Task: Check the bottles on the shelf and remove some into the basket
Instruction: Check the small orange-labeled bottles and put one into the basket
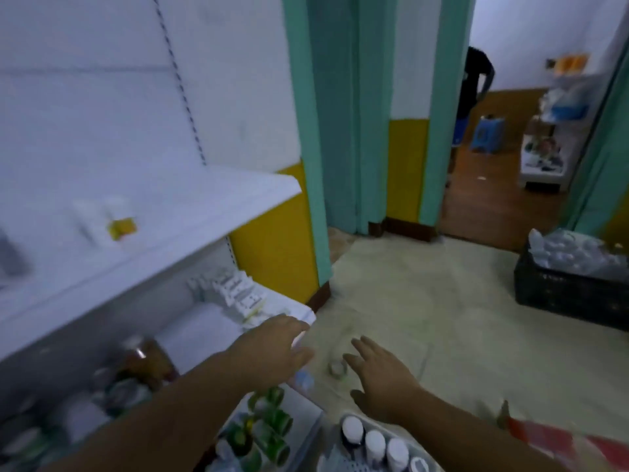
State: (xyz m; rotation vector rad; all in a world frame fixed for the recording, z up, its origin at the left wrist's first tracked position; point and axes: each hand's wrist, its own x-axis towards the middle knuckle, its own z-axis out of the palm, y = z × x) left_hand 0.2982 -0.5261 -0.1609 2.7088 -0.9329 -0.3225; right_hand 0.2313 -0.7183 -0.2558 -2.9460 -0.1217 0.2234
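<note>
White shelves [190, 212] run along the left wall. The upper shelf carries a white bottle with a yellow label [119, 223]. Below it stand white boxes [238, 294], an amber jar [146, 362] and several green-labelled bottles [269, 420]. At the bottom edge a white basket [340, 461] holds three dark bottles with white caps [374, 444]. My left hand [272, 352] reaches out over the lower shelf's corner with relaxed fingers, holding nothing. My right hand [384, 379] hovers over the floor, fingers spread, beside a small clear bottle [337, 367] standing on the floor. The picture is blurred.
A black crate [565, 294] filled with clear plastic bottles stands on the floor at right. A red object [558, 441] lies at lower right. Teal door frames [343, 131] open onto a room with a person [473, 93], a blue stool [486, 134] and more shelves.
</note>
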